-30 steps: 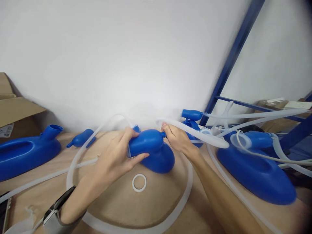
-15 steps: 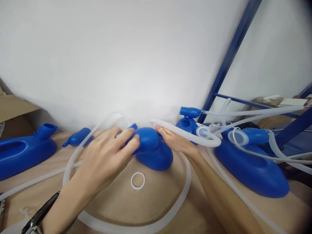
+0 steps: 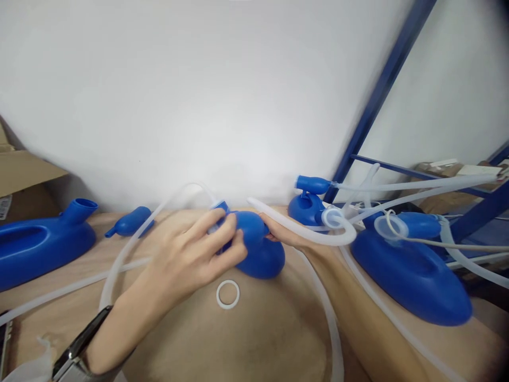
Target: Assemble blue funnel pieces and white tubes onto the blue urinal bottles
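Left hand (image 3: 196,246) curls around the smooth blue plastic bulb (image 3: 251,227), its long axis pointing toward the right hand (image 3: 283,234), whose pinch I cannot tell.

I have room in front of the middle bottle (image 3: 265,261), over the ring (image 3: 228,306); hoses (image 3: 318,235) block the right.

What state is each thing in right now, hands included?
Left hand, curled over the blue bulb.
Right hand, at the blue bulb's narrow end, partly hidden.
Blue bulb, held, partly covered.
White ring, lying flat, loose.
Left bottle, lying lengthwise, mouth uncapped.
Spare bulb, lying down, nozzle bare.
Nearest hose, sharply bent.
Cardboard box, flap open.
Watch, worn.
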